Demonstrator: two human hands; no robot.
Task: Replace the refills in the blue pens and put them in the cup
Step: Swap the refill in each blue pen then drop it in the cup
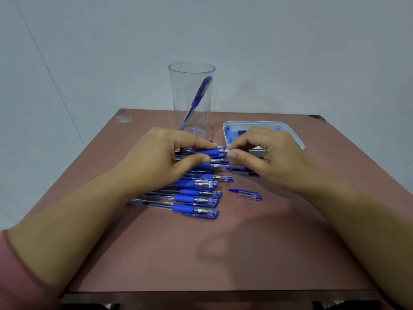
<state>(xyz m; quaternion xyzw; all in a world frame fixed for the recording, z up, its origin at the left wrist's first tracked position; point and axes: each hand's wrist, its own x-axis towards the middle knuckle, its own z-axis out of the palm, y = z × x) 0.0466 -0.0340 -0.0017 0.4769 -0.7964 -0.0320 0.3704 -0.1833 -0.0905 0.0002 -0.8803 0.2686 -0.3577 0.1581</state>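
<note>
The left hand (176, 153) pinches the blue pen (212, 151) by its grip and the right hand (268, 157) its tip, cup (192, 97) at 12 o'clock; a slipping twist could drop the tip among the pen row (196, 198) at 6 o'clock.

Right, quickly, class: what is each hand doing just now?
Left hand: holds a clear-barrelled blue plastic pen by its blue sleeve.
Right hand: pinches that pen's tip end.
</note>
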